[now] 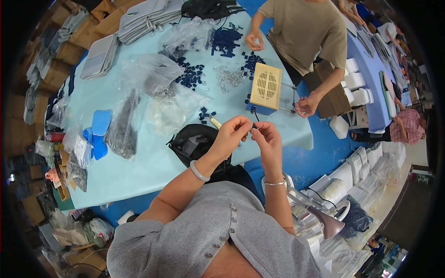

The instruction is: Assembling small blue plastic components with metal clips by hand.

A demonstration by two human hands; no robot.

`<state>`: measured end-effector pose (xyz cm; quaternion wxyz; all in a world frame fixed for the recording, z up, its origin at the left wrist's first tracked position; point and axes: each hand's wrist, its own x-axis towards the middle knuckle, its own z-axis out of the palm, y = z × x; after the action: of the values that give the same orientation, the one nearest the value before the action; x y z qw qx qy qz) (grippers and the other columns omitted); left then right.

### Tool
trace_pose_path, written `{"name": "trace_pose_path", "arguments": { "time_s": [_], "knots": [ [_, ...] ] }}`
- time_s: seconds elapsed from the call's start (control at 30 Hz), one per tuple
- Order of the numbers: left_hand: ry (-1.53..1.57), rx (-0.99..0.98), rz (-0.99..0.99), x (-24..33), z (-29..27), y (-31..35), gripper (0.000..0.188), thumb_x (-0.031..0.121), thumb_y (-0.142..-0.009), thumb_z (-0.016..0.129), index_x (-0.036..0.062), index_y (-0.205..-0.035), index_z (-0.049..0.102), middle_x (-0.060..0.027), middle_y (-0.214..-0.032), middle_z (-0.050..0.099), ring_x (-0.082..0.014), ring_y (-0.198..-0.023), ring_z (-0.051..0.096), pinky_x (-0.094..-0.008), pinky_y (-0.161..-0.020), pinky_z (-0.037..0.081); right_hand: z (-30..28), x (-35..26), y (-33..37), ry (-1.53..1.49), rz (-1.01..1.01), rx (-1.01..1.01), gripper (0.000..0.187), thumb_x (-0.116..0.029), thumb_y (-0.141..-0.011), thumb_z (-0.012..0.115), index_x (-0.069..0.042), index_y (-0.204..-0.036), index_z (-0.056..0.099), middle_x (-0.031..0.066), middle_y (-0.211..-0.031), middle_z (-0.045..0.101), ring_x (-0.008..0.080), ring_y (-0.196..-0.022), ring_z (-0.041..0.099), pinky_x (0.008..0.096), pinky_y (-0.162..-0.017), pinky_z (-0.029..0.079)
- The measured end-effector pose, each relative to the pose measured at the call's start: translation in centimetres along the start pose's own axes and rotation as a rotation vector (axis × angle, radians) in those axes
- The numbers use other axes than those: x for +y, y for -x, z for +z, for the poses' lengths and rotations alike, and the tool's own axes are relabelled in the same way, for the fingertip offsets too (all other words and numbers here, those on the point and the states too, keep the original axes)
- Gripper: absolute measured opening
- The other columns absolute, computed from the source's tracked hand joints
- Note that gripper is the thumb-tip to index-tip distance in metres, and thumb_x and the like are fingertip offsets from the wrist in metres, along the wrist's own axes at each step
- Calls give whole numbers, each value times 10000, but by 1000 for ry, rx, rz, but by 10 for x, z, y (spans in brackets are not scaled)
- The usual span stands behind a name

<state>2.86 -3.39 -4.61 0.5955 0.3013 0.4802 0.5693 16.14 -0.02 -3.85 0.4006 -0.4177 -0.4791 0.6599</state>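
Note:
My left hand [234, 133] and my right hand [267, 142] meet above the table's near edge, their thumbs and fingers pinched together. Between the fingertips is a small dark piece [254, 127], mostly covered, so its kind is unclear. Just beyond my left wrist lies an opened black bag [185, 141] with dark grey contents. A pale stick-like thing [215, 122] and several small navy pieces [204, 114] rest next to it. Farther off are heaps of navy fabric tabs [190, 74] and a scatter of small shiny rings [229, 78].
A tan-topped blue box [265, 86] with metal rods stands at the table's right edge. Behind it a person in a brown shirt [308, 32] has both hands near it. Clear plastic bags [155, 72], blue pads [99, 127] and stacked grey panels [99, 55] occupy the left.

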Motion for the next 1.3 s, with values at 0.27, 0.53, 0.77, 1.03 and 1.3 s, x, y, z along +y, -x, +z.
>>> {"name": "trace_pose_path", "arguments": {
  "time_s": [0.27,0.53,0.77,1.03,1.3],
  "knots": [
    [229,116,33,-20,22,-5,109,122,-901,547,14,-900,552,-3,-779,538,-76,-665,478,-209,-595,397,-3,18,-1,-232,-15,96,141,-94,-867,593,-7,-972,556,11,-847,572,62,-750,510,192,-683,420],
    [175,57,39,-23,46,-20,128,134,-907,543,6,-919,551,-8,-799,549,-72,-699,510,-214,-609,434,-26,8,-4,41,-142,253,114,-100,-875,588,3,-909,552,6,-783,580,47,-699,511,184,-620,416],
    [-219,55,116,-34,46,-29,121,107,-889,563,-10,-920,556,-18,-825,568,-73,-681,532,-222,-616,471,-47,7,-7,265,-145,212,106,-71,-863,592,22,-905,562,23,-768,598,48,-687,523,190,-623,438],
    [-206,113,193,-40,56,-32,87,67,-867,583,-13,-889,557,-34,-789,595,-73,-696,577,-215,-610,486,-61,11,-13,230,-88,153,110,-59,-857,598,28,-913,562,32,-788,613,59,-708,546,203,-642,455],
    [-104,214,188,-56,69,-38,74,57,-865,583,-10,-865,551,-31,-769,589,-74,-657,565,-207,-586,475,-69,10,-19,-16,83,131,82,-51,-869,580,11,-917,555,15,-821,605,58,-732,546,188,-662,446]
  ]
}}
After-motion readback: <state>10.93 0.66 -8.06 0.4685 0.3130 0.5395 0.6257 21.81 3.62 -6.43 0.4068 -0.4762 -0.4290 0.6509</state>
